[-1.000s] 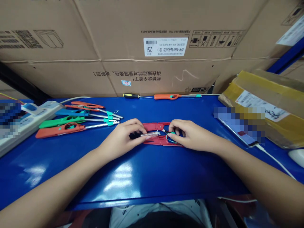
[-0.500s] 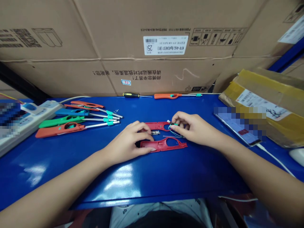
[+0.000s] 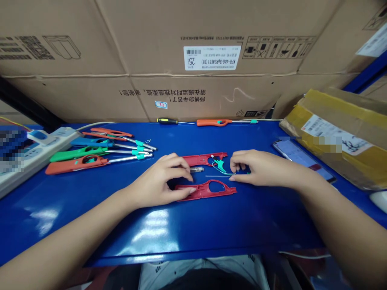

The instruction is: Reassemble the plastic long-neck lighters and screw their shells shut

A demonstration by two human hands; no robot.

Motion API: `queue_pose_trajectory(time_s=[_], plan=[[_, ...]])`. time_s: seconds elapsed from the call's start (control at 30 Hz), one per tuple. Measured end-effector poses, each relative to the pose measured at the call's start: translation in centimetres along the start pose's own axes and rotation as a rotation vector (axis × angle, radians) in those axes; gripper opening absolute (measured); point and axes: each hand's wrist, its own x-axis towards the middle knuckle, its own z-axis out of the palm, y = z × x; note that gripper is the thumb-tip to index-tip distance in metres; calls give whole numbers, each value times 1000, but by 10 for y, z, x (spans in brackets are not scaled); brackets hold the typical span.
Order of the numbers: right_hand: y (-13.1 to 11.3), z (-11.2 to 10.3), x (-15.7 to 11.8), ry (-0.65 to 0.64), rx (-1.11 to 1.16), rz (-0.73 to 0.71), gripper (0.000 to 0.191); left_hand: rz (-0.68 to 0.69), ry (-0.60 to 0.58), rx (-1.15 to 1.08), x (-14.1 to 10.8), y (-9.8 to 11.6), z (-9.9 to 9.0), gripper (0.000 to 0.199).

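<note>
My left hand (image 3: 163, 179) rests at the left end of two red lighter shell halves, fingers curled but apart from the thumb. Its thumb lies on the near red shell half (image 3: 216, 188); the fingers hover by the far red shell half (image 3: 196, 160). Between the halves sits a small clear fuel tank (image 3: 197, 169), partly behind the fingers. A green trigger (image 3: 219, 164) with a thin wire lies at the right end of the far half. My right hand (image 3: 256, 167) pinches the thin wire (image 3: 227, 173) beside a clear thin tube (image 3: 211, 176); the fingers hide part of it.
Several assembled lighters (image 3: 81, 163) lie at left beside a white power strip (image 3: 39, 152). A screwdriver (image 3: 167, 121) and an orange lighter (image 3: 211, 123) lie along the back, before a large cardboard box (image 3: 151, 48). A phone (image 3: 299, 155) and a taped carton (image 3: 335, 133) stand at right.
My right hand has moved right and down, off the green trigger, which now lies exposed by the far shell. The near shell has shifted slightly left and toward me with my left hand.
</note>
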Motion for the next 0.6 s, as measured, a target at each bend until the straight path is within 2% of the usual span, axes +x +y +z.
queue_pose_trajectory(time_s=[0.07,0.2,0.37,0.53,0.6], plan=[[3,0,0,-21,23,-35,12,16,-23,11,0,0,0,24],[9,-3,-1,28,20,-34,3,35,-68,50,0,0,0,33],[11,-4,0,51,21,-31,9,30,-98,68,-1,0,1,28],[0,7,9,214,-53,84,19,5,-75,80,0,1,3,25],[-4,13,14,228,-70,108,21,-7,-58,86,1,1,4,22]])
